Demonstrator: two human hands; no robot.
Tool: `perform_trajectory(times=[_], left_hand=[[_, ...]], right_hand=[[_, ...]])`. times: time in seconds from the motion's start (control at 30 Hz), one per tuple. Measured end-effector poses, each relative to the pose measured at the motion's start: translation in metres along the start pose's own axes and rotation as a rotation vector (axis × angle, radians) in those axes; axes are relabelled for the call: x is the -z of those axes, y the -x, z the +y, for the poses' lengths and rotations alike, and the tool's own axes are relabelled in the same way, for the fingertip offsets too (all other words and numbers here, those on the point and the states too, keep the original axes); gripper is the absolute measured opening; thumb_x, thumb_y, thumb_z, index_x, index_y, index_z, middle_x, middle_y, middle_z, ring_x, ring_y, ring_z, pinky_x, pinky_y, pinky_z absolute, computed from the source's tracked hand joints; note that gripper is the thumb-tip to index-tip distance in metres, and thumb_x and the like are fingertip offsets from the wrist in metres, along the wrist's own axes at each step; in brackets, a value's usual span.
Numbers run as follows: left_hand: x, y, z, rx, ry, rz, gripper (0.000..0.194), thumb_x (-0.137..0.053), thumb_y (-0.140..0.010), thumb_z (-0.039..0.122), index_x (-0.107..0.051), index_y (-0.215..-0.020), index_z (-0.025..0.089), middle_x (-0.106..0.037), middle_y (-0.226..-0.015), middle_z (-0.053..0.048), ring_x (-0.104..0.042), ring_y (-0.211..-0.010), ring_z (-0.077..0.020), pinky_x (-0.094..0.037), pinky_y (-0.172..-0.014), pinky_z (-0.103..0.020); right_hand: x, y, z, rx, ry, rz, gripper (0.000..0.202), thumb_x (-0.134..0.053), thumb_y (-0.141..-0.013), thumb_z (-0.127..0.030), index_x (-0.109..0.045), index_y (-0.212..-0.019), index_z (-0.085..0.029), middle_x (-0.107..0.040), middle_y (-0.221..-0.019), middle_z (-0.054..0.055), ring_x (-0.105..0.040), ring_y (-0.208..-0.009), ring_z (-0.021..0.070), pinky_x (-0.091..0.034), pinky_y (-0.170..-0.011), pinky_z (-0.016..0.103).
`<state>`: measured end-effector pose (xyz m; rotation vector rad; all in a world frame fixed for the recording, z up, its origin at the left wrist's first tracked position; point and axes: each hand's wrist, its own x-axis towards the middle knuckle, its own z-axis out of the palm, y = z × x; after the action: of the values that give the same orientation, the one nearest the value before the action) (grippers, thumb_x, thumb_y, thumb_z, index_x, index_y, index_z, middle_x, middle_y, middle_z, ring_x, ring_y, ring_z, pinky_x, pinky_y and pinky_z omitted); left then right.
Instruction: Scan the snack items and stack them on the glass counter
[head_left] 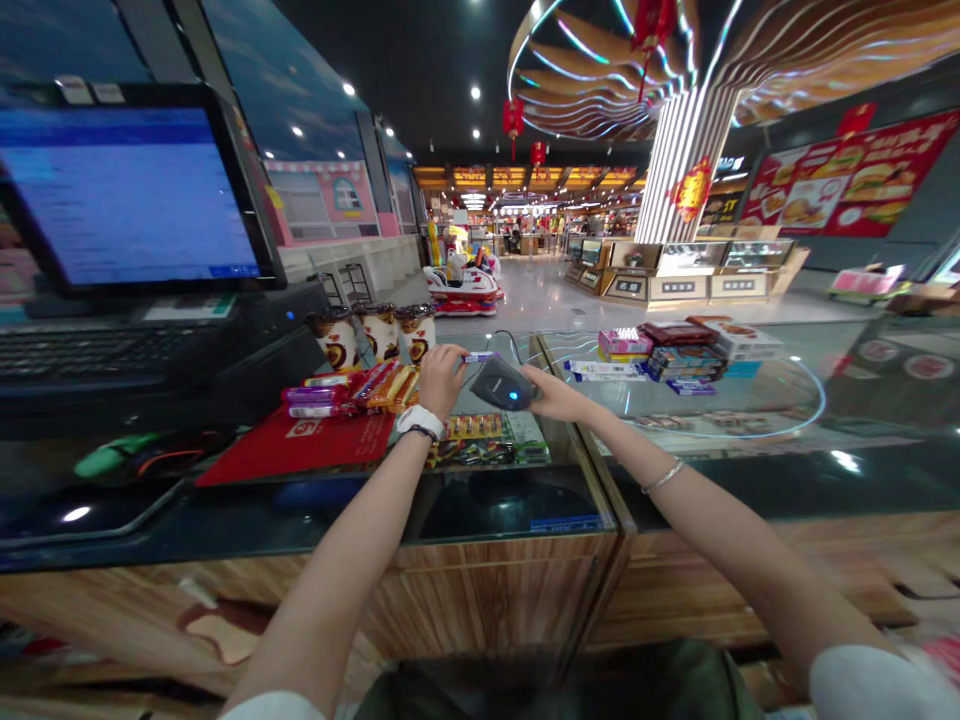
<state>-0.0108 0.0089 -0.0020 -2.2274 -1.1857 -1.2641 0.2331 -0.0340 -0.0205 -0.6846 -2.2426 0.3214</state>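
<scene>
My right hand is closed around a dark grey barcode scanner with a blue light glowing on its top. Just left of the scanner, my left hand pinches a small purple-and-white candy pack, whose far end is close to the scanner's head. Whether pack and scanner touch I cannot tell. Beside my left wrist, several wrapped snack bars in purple, red and orange lie on a red mat. Packs of batteries show below the scanner, at the glass counter.
Several lidded cups stand behind the snack bars. A monitor and keyboard fill the left. Boxed sweets and a white-blue pack lie on the right counter. A thin cable curves behind the scanner.
</scene>
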Motion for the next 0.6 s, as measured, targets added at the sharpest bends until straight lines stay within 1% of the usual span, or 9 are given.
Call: perform_trajectory(times=[0.13,0.2,0.27,0.33,0.43,0.5,0.6], left_hand=[[0.003,0.001,0.002,0.011,0.002,-0.001,0.013,-0.058,-0.089,0.012,-0.063,-0.094,0.023,-0.071,-0.102,-0.007,-0.062,-0.103,-0.0252,-0.045,-0.094,-0.04],[0.004,0.001,0.003,0.018,0.004,0.001,0.015,-0.058,-0.089,0.01,-0.063,-0.094,0.023,-0.07,-0.102,-0.006,-0.062,-0.104,-0.0249,-0.045,-0.095,-0.04],[0.005,0.002,0.003,0.029,0.005,0.002,0.015,-0.058,-0.088,0.01,-0.063,-0.094,0.023,-0.07,-0.103,-0.006,-0.061,-0.105,-0.0244,-0.045,-0.096,-0.039],[0.005,0.002,0.003,0.043,0.004,0.001,0.015,-0.058,-0.088,0.01,-0.062,-0.093,0.024,-0.069,-0.104,-0.006,-0.061,-0.105,-0.0241,-0.045,-0.096,-0.039],[0.005,0.003,0.002,0.058,-0.002,-0.003,0.015,-0.058,-0.088,0.01,-0.062,-0.093,0.023,-0.069,-0.104,-0.006,-0.061,-0.106,-0.0241,-0.044,-0.097,-0.039],[0.006,0.003,0.002,0.063,-0.008,-0.004,0.015,-0.057,-0.088,0.01,-0.062,-0.093,0.023,-0.069,-0.103,-0.006,-0.061,-0.105,-0.0242,-0.044,-0.097,-0.04],[0.007,0.004,0.001,0.068,-0.021,-0.007,0.015,-0.056,-0.089,0.01,-0.061,-0.092,0.023,-0.069,-0.103,-0.006,-0.061,-0.105,-0.0245,-0.044,-0.097,-0.04]], right_hand=[[0.001,-0.002,-0.012,-0.124,-0.096,0.229,0.053,-0.074,-0.077,-0.042,-0.063,-0.122,-0.016,-0.069,-0.118,0.01,-0.063,-0.107,0.0263,-0.051,-0.096,0.043],[0.002,-0.002,-0.016,-0.181,-0.125,0.324,0.049,-0.073,-0.077,-0.046,-0.067,-0.115,-0.016,-0.072,-0.113,0.009,-0.065,-0.105,0.0262,-0.051,-0.096,0.043],[0.005,-0.001,-0.019,-0.235,-0.123,0.384,0.039,-0.071,-0.078,-0.045,-0.071,-0.105,-0.016,-0.076,-0.102,0.007,-0.067,-0.098,0.0259,-0.053,-0.092,0.042],[0.009,-0.001,-0.021,-0.279,-0.079,0.388,0.031,-0.069,-0.078,-0.04,-0.073,-0.096,-0.016,-0.077,-0.094,0.006,-0.069,-0.092,0.0259,-0.054,-0.087,0.04],[0.013,0.0,-0.025,-0.345,0.085,0.312,0.024,-0.069,-0.074,-0.032,-0.075,-0.091,-0.016,-0.078,-0.087,0.005,-0.071,-0.085,0.0265,-0.054,-0.079,0.036],[0.012,0.0,-0.03,-0.394,0.218,0.255,0.023,-0.07,-0.074,-0.031,-0.075,-0.091,-0.017,-0.078,-0.086,0.006,-0.072,-0.083,0.0273,-0.053,-0.075,0.034],[0.008,-0.001,-0.037,-0.447,0.356,0.205,0.024,-0.069,-0.077,-0.031,-0.075,-0.096,-0.019,-0.078,-0.089,0.008,-0.073,-0.085,0.029,-0.052,-0.073,0.032]])
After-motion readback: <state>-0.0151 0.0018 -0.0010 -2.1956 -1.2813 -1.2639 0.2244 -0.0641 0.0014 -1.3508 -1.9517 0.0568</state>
